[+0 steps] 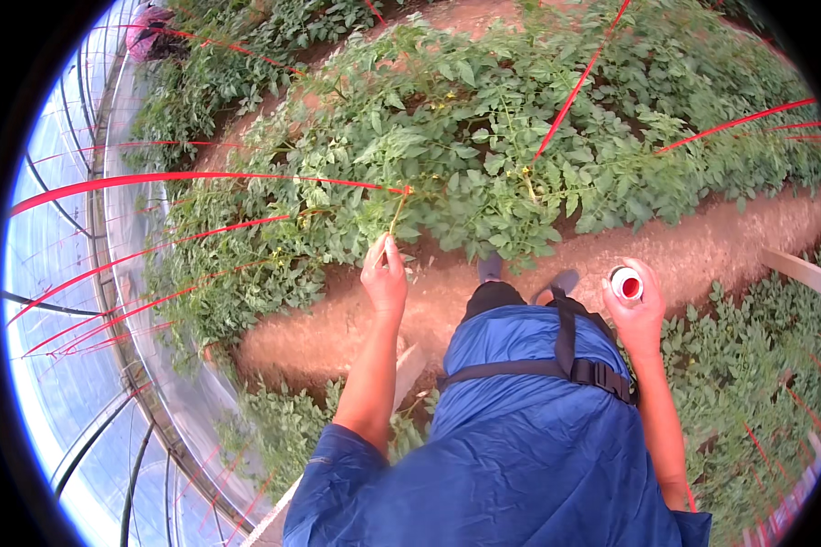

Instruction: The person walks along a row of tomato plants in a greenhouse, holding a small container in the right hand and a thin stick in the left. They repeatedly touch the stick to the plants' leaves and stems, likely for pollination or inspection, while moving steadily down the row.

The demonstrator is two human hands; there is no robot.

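Between the fingertips of my left hand [384, 277] is a thin yellowish stick or stem [398, 217], its upper end beside small yellow flowers [408, 190] at the lower end of a red strap [246, 176]. My right hand [640, 311] grips a small white container [626, 283] with red contents, its open top facing up, over the soil path. Leafy tomato plants [451, 157] stand in front of both hands. Another red strap [578, 89] reaches down to the plants between my hands.
A reddish soil path [301, 335] runs under my feet. More plants [746, 355] grow behind me on the right. Plastic sheeting on a curved frame [102, 273] forms the left side. A wooden board [797, 273] crosses the path at right. Patterned pink cloth [144, 37] shows among plants, upper left.
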